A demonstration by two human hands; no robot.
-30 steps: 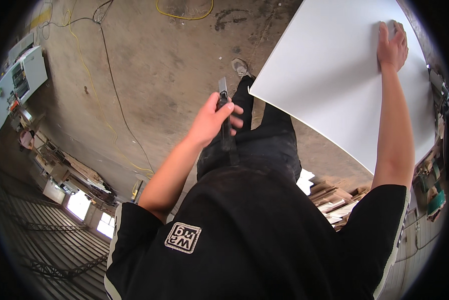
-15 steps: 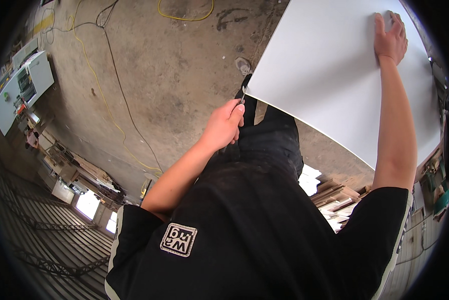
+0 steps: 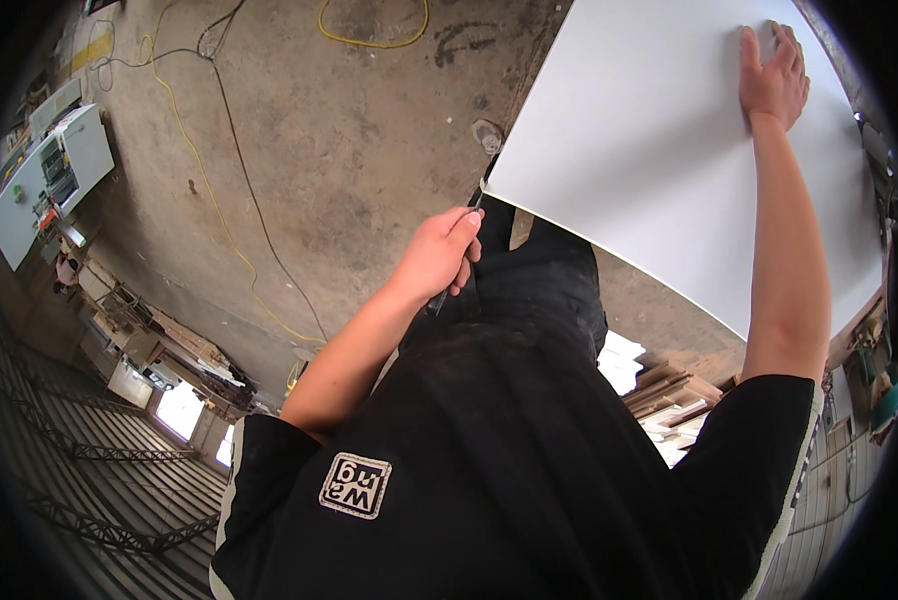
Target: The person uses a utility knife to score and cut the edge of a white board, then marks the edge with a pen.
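A large white panel (image 3: 629,130) reaches from the upper middle to the right side, its near left corner in front of my legs. My left hand (image 3: 442,252) is closed round a slim knife with a dark handle (image 3: 437,303), just below that corner. The knife's narrow tip points up at the corner, where a small pale curl (image 3: 483,186) shows; whether the blade touches the panel is too small to tell. On the panel's upper right part lies my right hand (image 3: 774,85), palm down with the fingers stretched and the thumb apart.
Yellow cable (image 3: 194,150) and dark cable (image 3: 234,130) trail over the concrete floor (image 3: 339,160). A pale machine (image 3: 54,180) stands at the far left, near stacked boards (image 3: 189,340). Wood offcuts (image 3: 674,390) lie right of my legs, below the panel's edge.
My left hand has drawn slightly down and left with the knife, away from the panel's corner. The right hand has shifted a little to the left in the picture, still on the panel.
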